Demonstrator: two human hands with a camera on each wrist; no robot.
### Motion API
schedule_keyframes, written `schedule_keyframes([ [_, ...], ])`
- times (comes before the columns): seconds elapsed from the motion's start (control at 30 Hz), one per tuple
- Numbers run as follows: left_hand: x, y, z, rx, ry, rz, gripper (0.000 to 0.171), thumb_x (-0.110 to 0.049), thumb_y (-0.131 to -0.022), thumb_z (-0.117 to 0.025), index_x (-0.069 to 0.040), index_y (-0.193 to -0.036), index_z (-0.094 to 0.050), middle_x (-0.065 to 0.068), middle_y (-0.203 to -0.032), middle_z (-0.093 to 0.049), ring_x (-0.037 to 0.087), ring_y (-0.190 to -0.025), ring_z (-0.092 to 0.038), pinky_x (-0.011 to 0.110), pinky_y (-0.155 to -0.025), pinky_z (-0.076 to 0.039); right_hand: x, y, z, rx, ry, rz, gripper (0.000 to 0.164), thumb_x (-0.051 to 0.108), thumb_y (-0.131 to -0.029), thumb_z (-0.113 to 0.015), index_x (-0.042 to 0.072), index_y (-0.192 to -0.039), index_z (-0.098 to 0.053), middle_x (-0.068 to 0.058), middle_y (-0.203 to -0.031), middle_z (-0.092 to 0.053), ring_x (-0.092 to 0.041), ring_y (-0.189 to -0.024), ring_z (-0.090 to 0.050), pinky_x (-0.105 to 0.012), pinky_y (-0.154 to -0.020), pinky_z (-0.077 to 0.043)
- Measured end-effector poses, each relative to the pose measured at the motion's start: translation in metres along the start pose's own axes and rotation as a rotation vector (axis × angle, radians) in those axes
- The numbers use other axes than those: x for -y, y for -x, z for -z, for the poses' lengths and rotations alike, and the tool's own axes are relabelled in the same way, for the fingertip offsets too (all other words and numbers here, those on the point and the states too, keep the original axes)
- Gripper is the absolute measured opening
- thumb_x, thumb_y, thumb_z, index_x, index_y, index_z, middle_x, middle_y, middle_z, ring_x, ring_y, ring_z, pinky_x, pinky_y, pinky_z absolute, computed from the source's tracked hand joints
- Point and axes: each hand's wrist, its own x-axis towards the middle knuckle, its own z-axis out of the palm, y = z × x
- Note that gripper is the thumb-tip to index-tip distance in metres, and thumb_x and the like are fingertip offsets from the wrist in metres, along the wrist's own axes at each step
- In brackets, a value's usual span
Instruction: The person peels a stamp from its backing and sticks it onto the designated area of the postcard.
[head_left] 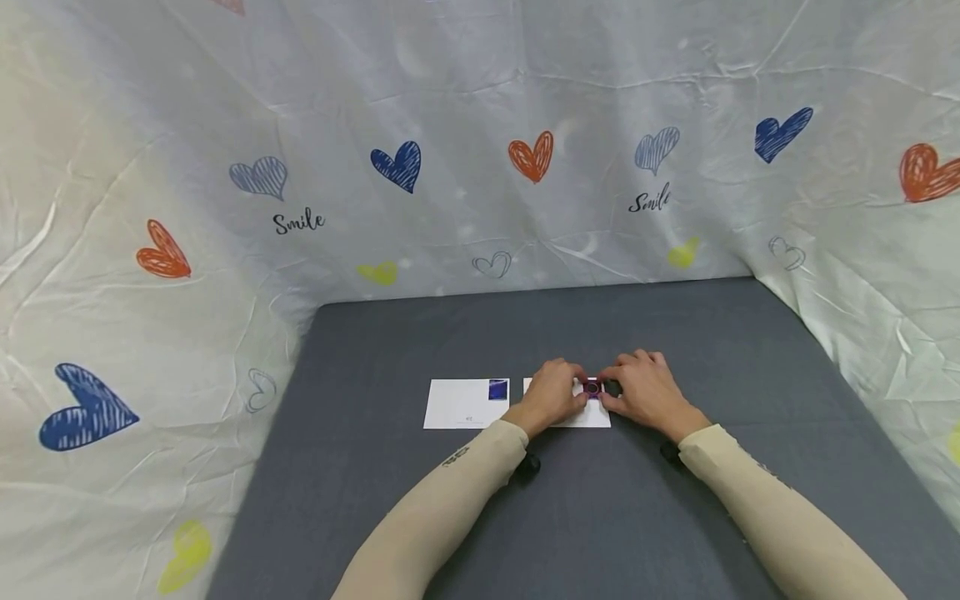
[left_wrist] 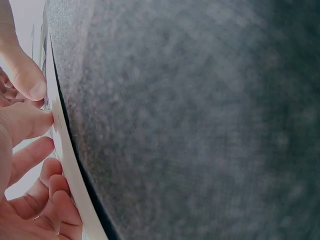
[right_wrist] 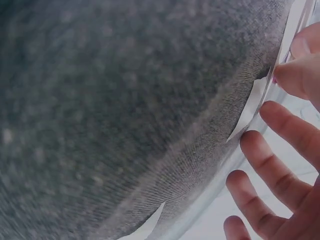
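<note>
Two flat white envelopes lie side by side on the grey cloth in the head view. The left envelope (head_left: pixel 456 406) bears a dark blue-purple stamp (head_left: pixel 498 390) in its upper right corner. Over the right envelope (head_left: pixel 596 418), a small purple-pink stamp (head_left: pixel 592 388) sits between both hands. My left hand (head_left: pixel 553 392) pinches the left side of this stamp, thumb and forefinger together. From the other side my right hand (head_left: pixel 647 390) pinches it too, its remaining fingers (right_wrist: pixel 255 155) spread. Whether the stamp touches the paper is hidden by the fingers.
Grey cloth (head_left: pixel 420 342) covers the table. A white curtain (head_left: pixel 450 217) printed with hearts and "Smile" hangs behind and at both sides. Dark wrist-worn devices (head_left: pixel 527 467) show under the forearms.
</note>
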Motion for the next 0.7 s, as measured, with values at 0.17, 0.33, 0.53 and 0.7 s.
schedule_keyframes([
  [0.17, 0.003, -0.002, -0.007, 0.006, 0.023, 0.023, 0.026, -0.024, -0.091, -0.083, -0.015, -0.115, -0.084, 0.003, -0.1, -0.074, 0.019, -0.094, -0.067, 0.035, -0.085, -0.055, 0.0, 0.0, 0.002, 0.019, -0.026, -0.007, 0.029, 0.034, -0.094, -0.082, 0.018, -0.119, -0.084, -0.011, -0.115, -0.077, -0.037, -0.105, -0.065, -0.062, -0.097, -0.048],
  [0.33, 0.017, -0.012, -0.024, 0.02, 0.025, 0.031, 0.03, -0.026, -0.091, -0.083, -0.016, -0.118, -0.082, 0.001, -0.099, -0.072, 0.018, -0.095, -0.065, 0.034, -0.085, -0.054, -0.003, -0.004, 0.001, 0.033, -0.056, 0.003, 0.031, 0.034, -0.093, -0.082, 0.017, -0.119, -0.082, -0.01, -0.115, -0.076, -0.036, -0.105, -0.066, -0.062, -0.096, -0.048],
  [0.53, 0.002, 0.006, 0.023, -0.004, 0.139, 0.039, 0.03, -0.015, -0.091, -0.076, -0.007, -0.12, -0.08, 0.006, -0.104, -0.072, 0.019, -0.094, -0.067, 0.035, -0.085, -0.057, -0.011, -0.01, 0.004, 0.061, -0.094, 0.022, 0.033, 0.032, -0.09, -0.082, 0.014, -0.117, -0.079, -0.01, -0.113, -0.074, -0.038, -0.107, -0.068, -0.063, -0.094, -0.049],
  [0.7, 0.0, 0.022, 0.058, -0.092, 0.171, 0.069, 0.025, -0.016, -0.101, -0.071, -0.008, -0.123, -0.079, 0.009, -0.115, -0.075, 0.024, -0.108, -0.07, 0.04, -0.096, -0.058, -0.02, -0.005, 0.014, 0.023, -0.169, 0.02, 0.028, 0.025, -0.095, -0.078, 0.01, -0.12, -0.078, -0.011, -0.116, -0.075, -0.039, -0.112, -0.069, -0.064, -0.097, -0.049],
])
